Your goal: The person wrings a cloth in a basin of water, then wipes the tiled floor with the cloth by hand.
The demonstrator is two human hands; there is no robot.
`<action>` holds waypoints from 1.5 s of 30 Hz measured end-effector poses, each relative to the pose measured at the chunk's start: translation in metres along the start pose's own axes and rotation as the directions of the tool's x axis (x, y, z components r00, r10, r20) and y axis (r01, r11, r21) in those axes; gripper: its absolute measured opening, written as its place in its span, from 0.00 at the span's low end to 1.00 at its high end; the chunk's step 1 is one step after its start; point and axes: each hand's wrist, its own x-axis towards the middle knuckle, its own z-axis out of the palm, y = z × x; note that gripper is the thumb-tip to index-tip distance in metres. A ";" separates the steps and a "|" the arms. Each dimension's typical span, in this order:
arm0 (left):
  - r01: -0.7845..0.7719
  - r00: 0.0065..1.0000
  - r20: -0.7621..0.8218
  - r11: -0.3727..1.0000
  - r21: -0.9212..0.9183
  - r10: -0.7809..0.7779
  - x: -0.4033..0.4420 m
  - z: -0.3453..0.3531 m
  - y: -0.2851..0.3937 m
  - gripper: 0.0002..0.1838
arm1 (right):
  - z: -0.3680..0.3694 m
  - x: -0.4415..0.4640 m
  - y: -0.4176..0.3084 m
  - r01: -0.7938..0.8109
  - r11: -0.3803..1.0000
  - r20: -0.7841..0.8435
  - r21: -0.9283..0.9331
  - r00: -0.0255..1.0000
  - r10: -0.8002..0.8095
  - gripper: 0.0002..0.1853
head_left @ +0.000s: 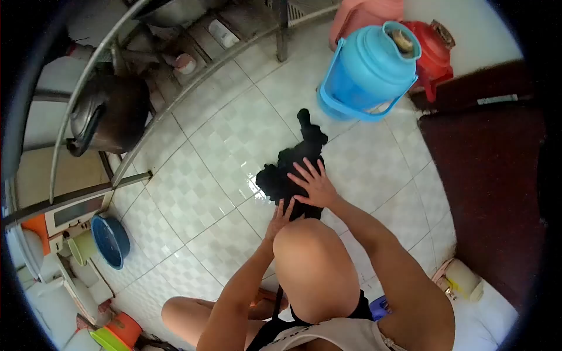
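Observation:
A bunched black cloth (291, 180) lies on the tiled floor (228, 140) in front of my knee. My right hand (316, 186) rests on the cloth with its fingers spread. Lower down, my left hand (280, 220) touches the cloth's near edge, its fingers stretched out and partly hidden behind my knee. A narrow end of the cloth reaches toward the thermos flasks. The tiles left of it shine as if wet.
A blue thermos flask (370, 70) stands beyond the cloth, beside a red flask (434, 55) and a pink one (360, 17). A metal rack (199, 67) with a dark kettle (114, 114) is at upper left. A blue basin (110, 241) sits at left, a dark red panel (474, 181) at right.

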 end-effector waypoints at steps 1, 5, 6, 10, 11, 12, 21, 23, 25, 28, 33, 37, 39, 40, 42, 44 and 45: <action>-0.014 1.000 0.016 1.000 -0.004 0.014 -0.001 0.010 -0.005 0.26 | 0.000 0.001 0.001 0.009 1.000 -0.018 -0.003 1.000 -0.009 0.36; -0.145 0.989 -0.006 0.968 0.204 0.150 0.014 0.022 -0.028 0.24 | 0.004 0.001 0.004 0.010 0.999 -0.057 -0.052 0.998 -0.013 0.32; -0.148 0.984 -0.075 0.981 0.128 0.159 0.023 0.021 -0.034 0.24 | 0.007 0.006 0.011 0.017 0.996 -0.076 -0.088 0.997 -0.023 0.31; -0.152 0.914 -0.371 0.986 0.066 0.166 0.090 -0.009 -0.054 0.25 | 0.000 0.054 0.043 -0.123 0.959 -0.254 -0.257 0.966 0.056 0.30; -0.119 0.917 -0.375 0.991 0.063 0.134 0.106 -0.020 -0.055 0.24 | -0.005 0.064 0.049 -0.162 0.949 -0.295 -0.269 0.952 0.079 0.29; -0.085 0.920 -0.379 0.995 0.060 0.102 0.121 -0.032 -0.057 0.24 | -0.010 0.074 0.054 -0.202 0.939 -0.336 -0.278 0.936 0.102 0.29; -0.313 0.919 -0.237 0.949 0.045 0.314 0.033 0.024 -0.013 0.24 | 0.021 -0.100 -0.019 -0.473 0.867 -0.416 -0.155 0.828 0.377 0.33; -0.402 0.899 -0.165 0.914 0.059 0.406 0.021 0.037 0.001 0.25 | 0.026 -0.156 -0.043 -0.569 0.813 -0.367 -0.127 0.788 0.494 0.35; -0.452 0.881 -0.142 0.891 0.034 0.452 0.014 0.052 0.014 0.25 | 0.024 -0.195 -0.067 -0.646 0.758 -0.313 -0.095 0.742 0.593 0.37; -0.475 0.867 -0.171 0.880 0.001 0.469 0.010 0.065 0.025 0.27 | 0.000 -0.208 -0.087 -0.697 0.708 -0.430 -0.115 0.677 0.598 0.43; -0.398 0.892 -0.236 0.917 -0.001 0.387 0.023 0.039 0.013 0.31 | 0.017 -0.146 -0.035 -0.781 0.615 -0.583 0.104 0.453 0.674 0.41; -0.266 0.896 -0.363 0.964 0.019 0.255 0.026 0.018 -0.010 0.29 | 0.037 -0.067 -0.058 -0.523 0.852 -0.488 0.025 0.738 0.467 0.34; -0.209 0.913 -0.345 0.976 0.059 0.217 0.014 0.010 -0.025 0.30 | 0.037 -0.054 -0.041 -0.314 0.948 -0.446 -0.042 0.855 0.263 0.28; -0.200 0.924 -0.314 0.976 0.087 0.217 0.010 0.005 -0.026 0.30 | 0.038 -0.048 -0.032 -0.201 0.977 -0.416 -0.067 0.896 0.156 0.25; -0.210 0.934 -0.266 0.970 0.124 0.236 0.009 0.000 -0.025 0.33 | 0.027 -0.041 0.006 -0.002 0.975 -0.338 -0.221 0.938 -0.075 0.21; -0.207 0.949 -0.230 0.976 0.070 0.217 0.015 -0.003 -0.019 0.36 | -0.004 -0.043 0.074 -0.190 0.915 -0.408 -0.356 0.912 0.031 0.16; -0.200 0.950 -0.230 0.977 0.074 0.212 0.020 -0.005 -0.014 0.36 | -0.013 -0.047 0.099 -0.305 0.878 -0.480 -0.368 0.871 0.102 0.15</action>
